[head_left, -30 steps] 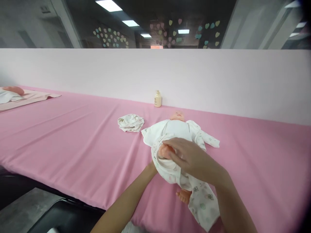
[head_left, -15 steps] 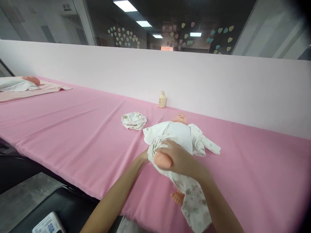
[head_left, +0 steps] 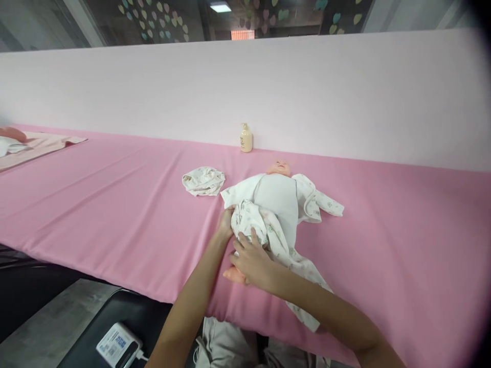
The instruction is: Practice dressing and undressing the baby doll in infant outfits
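Note:
A baby doll (head_left: 279,168) lies on its back on the pink-covered table, its head toward the wall. It has a white top (head_left: 274,197) on, with patterned sleeves spread to the sides. Patterned baby trousers (head_left: 249,217) are bunched around one leg, and the other trouser leg trails toward the table's front edge. At the left of the bunched cloth, my left hand (head_left: 227,223) grips it, fingertips partly hidden. My right hand (head_left: 253,261) is curled over the trousers at the lower leg, its fingers on the fabric. The doll's foot (head_left: 235,275) sticks out just below that hand.
A crumpled patterned cloth (head_left: 204,181) lies left of the doll. A cream pump bottle (head_left: 246,139) stands by the white wall (head_left: 345,97). Another doll (head_left: 13,134) rests on a pale towel (head_left: 49,145) at far left. A white device (head_left: 119,345) sits on a black chair (head_left: 134,312).
The view has tilted down. My right hand has moved from beside the raised foot to over the trouser cloth, and the foot is lower. My left hand now shows beside the bunched fabric.

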Demonstrator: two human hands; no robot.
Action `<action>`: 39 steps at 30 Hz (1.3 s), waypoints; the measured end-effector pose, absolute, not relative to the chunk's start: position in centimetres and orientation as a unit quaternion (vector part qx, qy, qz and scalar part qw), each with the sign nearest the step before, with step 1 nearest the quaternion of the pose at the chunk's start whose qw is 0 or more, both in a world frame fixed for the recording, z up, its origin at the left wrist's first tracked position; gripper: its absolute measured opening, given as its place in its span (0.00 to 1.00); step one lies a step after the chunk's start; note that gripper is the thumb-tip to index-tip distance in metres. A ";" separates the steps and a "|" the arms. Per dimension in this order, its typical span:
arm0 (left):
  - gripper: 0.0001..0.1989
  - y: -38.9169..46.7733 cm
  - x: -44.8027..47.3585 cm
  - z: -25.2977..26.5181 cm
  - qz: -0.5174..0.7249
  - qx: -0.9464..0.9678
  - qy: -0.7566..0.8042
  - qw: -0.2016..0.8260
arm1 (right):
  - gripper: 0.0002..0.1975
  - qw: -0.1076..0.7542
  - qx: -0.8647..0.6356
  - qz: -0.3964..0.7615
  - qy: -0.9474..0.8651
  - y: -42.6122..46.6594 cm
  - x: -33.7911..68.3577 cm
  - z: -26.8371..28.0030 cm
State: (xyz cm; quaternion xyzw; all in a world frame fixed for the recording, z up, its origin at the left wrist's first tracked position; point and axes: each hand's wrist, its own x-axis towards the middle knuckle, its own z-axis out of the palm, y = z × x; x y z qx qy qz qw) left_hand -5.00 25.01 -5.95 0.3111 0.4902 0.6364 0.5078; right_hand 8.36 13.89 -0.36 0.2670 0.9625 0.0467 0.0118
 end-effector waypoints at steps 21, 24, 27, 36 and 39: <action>0.10 21.2 -0.1 -2.9 0.376 0.808 0.454 0.000 | 0.14 -0.166 0.190 -0.449 0.857 18.8 17.1 8.6; 0.09 20.7 -0.7 -3.9 0.472 0.781 0.409 -0.004 | 0.13 -0.295 0.315 -0.407 0.805 20.4 18.3 7.8; 0.10 20.3 -0.8 -4.3 0.532 0.751 0.388 0.046 | 0.15 -0.243 0.354 -0.398 0.811 21.7 18.1 6.0; 0.17 20.2 -0.8 -1.7 0.570 0.591 0.439 0.365 | 0.05 -0.242 0.302 -0.558 0.734 23.2 15.8 3.5; 0.18 20.5 -1.5 -1.1 0.429 0.628 0.427 0.489 | 0.07 -0.324 0.376 -0.569 0.656 24.2 15.7 2.2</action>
